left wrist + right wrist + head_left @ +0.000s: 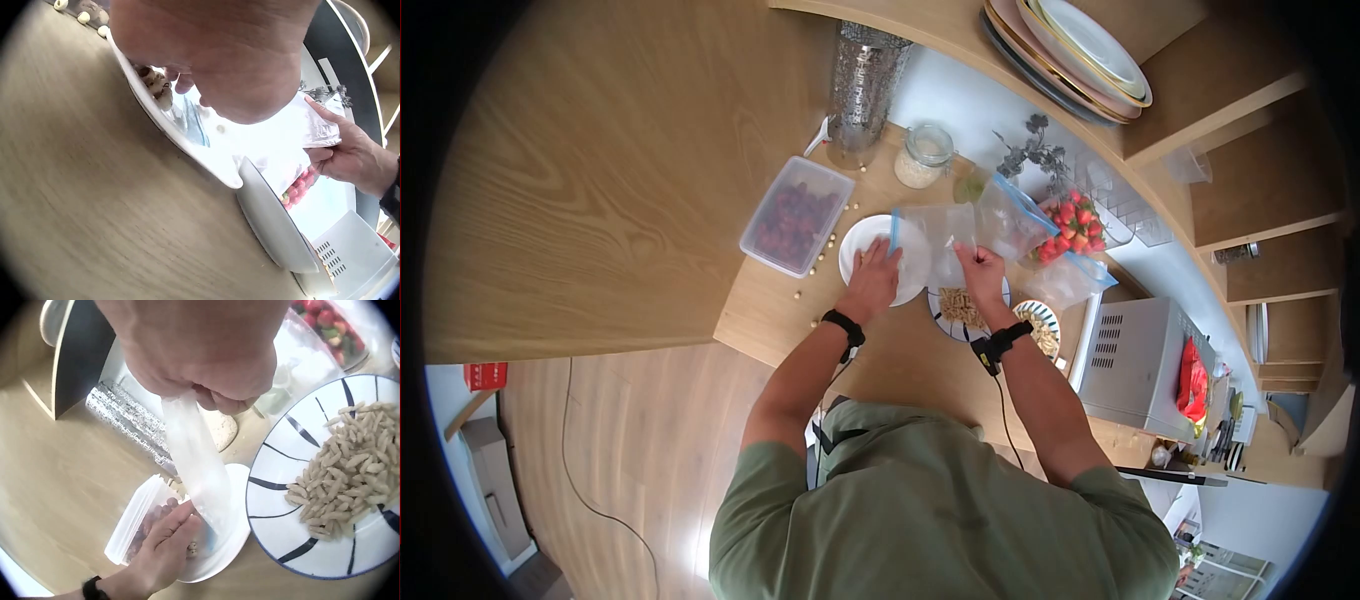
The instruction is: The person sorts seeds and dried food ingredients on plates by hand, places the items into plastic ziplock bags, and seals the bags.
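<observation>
My left hand [874,280] is over a white plate [851,243], fingers reaching down at the mouth of a clear zip bag [945,225] with a blue seal strip. Small pale round seeds [164,97] lie on the plate by those fingers, partly hidden under the hand. With thumb and fingers, my right hand [983,278] pinches the far end of the bag and holds it raised, so it slopes down to the plate. Below the right hand stands a blue-striped plate [281,464] of pale, elongated pieces [344,481].
Left of the white plate sits a plastic tub [797,225] of dark red fruit, with loose seeds [832,243] beside it. Behind are a glass jar [924,157] and a silver patterned cylinder [865,90]. To the right are bagged red fruit [1072,225], a bowl [1040,330] and a microwave [1135,360].
</observation>
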`<action>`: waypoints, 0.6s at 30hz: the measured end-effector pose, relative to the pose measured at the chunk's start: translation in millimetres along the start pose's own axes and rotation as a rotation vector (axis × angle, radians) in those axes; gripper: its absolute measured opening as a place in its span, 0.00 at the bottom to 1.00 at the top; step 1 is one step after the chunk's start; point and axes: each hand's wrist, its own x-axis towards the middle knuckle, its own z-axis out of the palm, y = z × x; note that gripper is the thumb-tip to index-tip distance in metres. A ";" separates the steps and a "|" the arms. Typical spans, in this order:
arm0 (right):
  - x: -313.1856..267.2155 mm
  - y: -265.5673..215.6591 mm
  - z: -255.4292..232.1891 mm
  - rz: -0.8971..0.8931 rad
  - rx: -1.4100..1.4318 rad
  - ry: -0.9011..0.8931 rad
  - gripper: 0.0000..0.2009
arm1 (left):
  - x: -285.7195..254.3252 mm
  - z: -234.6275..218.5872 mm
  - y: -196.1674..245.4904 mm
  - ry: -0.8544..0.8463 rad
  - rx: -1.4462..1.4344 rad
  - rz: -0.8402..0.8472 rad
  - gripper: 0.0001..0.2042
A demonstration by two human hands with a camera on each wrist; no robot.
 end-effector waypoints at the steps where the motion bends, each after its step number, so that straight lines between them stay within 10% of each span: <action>1: -1.2 1.2 -1.3 0.018 0.013 -0.008 0.22 | -0.8 1.1 -0.5 0.002 0.003 0.000 0.22; 18: -7.9 -33.7 -16.5 -0.043 0.065 -0.098 0.18 | -0.6 0.5 0.9 0.006 0.001 -0.014 0.23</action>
